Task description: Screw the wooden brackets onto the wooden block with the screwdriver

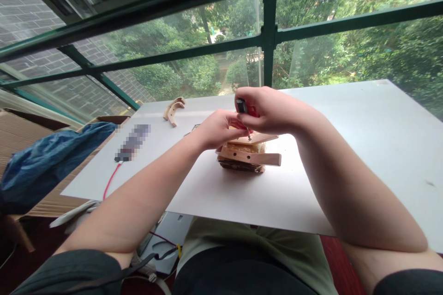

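A small wooden assembly point(249, 156) of stacked light wood pieces stands in the middle of a white board point(363, 147). My right hand point(268, 109) is closed around a screwdriver point(243, 109) with a red and black handle, its tip pointing down onto the top wooden piece. My left hand point(217, 127) is closed on the left side of the assembly, steadying it next to the screwdriver tip.
Curved loose wooden parts point(174, 109) lie at the board's far left. A blurred flat object point(132, 143) with a red cable point(110, 181) rests on the left part. A blue cloth point(51, 156) lies on cardboard boxes at left. A green-framed window stands behind.
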`<state>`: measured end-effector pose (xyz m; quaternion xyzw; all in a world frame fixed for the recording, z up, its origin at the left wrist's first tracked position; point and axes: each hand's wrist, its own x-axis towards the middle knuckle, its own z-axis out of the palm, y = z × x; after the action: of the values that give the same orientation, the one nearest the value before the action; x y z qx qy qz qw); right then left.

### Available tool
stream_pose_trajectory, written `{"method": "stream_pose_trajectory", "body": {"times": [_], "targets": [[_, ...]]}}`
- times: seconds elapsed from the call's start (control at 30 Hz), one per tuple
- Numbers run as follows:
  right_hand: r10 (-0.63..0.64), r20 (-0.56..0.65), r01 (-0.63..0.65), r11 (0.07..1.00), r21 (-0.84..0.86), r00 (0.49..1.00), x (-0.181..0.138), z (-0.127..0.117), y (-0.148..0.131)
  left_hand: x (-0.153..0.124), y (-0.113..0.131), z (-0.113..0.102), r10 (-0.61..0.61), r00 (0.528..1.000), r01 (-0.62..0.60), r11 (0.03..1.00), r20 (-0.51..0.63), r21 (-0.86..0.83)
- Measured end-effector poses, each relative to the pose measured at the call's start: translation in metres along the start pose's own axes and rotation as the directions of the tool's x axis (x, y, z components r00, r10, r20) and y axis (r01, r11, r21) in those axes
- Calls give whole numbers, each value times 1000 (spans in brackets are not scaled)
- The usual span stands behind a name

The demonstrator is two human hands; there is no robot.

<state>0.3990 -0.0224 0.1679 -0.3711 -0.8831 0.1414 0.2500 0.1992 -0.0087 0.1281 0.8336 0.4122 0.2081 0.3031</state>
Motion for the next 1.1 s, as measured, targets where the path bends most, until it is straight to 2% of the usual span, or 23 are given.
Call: {"method": "stream_pose_trajectory", "body": {"times": [0.17,0.37,0.7,0.9,1.1], "targets": [[11,-5,-11,1000,-1,1000,0,1,0,0,-2,2,18,1000,-18,998,1,68],[16,-3,-16,1000,-11,1000,0,0,0,1,1,3,-24,999,26,996,-27,82],[16,4,-16,1000,-7,1000,-1,0,2,2,5,-3,-10,1000,11,993,-10,116],[-1,18,1,1000,29,1000,-2,0,1,-1,7,-3,-49,999,51,983,-14,175],[-2,31,1,1000,24,1000,-2,1,-1,-2,7,-3,-7,1000,6,987,3,159]]}}
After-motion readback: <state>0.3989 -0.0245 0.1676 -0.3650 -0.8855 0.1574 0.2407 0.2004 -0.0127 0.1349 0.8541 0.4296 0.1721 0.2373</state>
